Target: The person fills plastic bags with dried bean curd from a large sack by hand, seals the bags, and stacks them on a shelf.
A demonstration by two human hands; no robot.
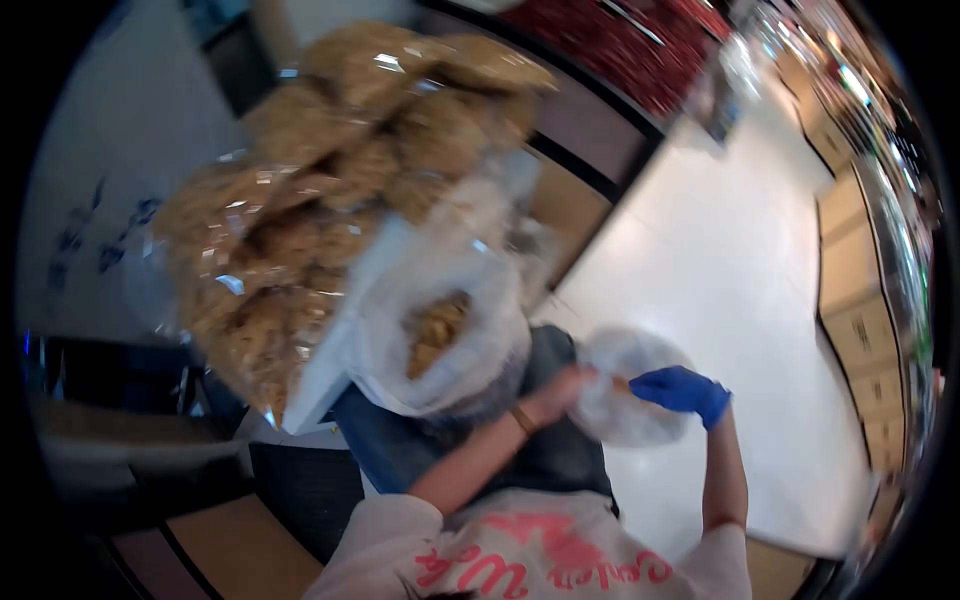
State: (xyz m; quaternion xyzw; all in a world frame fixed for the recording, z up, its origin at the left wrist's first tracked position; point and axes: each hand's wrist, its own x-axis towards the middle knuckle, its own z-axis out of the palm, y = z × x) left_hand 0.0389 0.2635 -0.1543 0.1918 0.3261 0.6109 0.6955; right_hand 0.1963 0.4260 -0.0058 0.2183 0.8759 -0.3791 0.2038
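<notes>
My bare left hand [560, 396], with a band at the wrist, closes on the near edge of a clear, rounded plastic bag [645, 430], which is blurred. My right hand [685, 393] wears a blue glove and reaches over that bag from the other side. Its fingers pinch what looks like a small brown piece [622, 384], too smeared to name. Left of my hands, by my legs, a white plastic bag [385, 375] stands with its mouth wide, and brown chunks [437, 333] lie inside.
Large, shiny clear bags [270, 260] full of brown dried goods are heaped at the left. Behind them is a bin of dark red goods [620, 45]. A pale tiled floor [740, 290] runs along the right, bordered by wooden counters [860, 330].
</notes>
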